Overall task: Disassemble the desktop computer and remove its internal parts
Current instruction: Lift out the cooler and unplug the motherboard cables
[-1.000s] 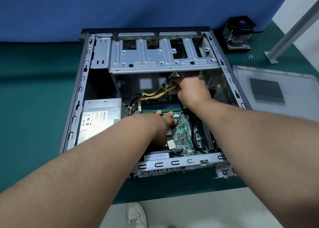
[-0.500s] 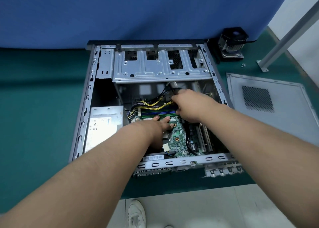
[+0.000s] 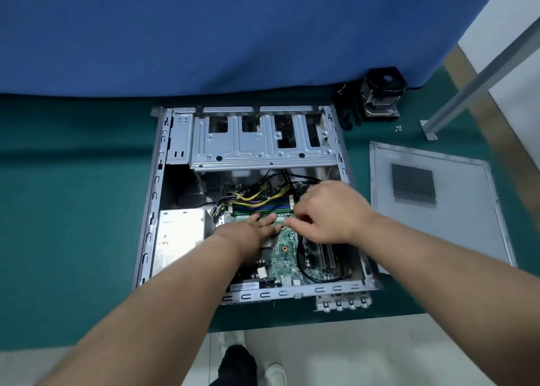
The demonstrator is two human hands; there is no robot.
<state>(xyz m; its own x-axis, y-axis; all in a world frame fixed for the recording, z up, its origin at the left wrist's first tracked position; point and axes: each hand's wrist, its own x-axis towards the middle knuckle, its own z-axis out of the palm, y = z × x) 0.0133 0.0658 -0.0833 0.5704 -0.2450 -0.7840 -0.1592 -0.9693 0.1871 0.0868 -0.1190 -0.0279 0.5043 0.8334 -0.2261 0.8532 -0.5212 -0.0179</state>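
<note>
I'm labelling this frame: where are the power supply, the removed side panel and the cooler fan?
power supply [image 3: 181,233], head view, its labelled top face.
side panel [image 3: 455,231], head view, bare metal below the mesh vent.
cooler fan [image 3: 382,95], head view, its black housing.

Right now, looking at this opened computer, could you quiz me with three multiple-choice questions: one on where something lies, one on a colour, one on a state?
1. Where does the removed side panel lie?
A. right of the case
B. left of the case
C. on top of the case

2. What colour is the mat under the case?
A. red
B. green
C. yellow

3. How is the left hand?
A. clenched in a fist
B. fingers straight on the motherboard
C. outside the case

Answers: 1 A, the panel lies flat to the right. 2 B, the mat is green. 3 B, its fingers lie flat.
</note>
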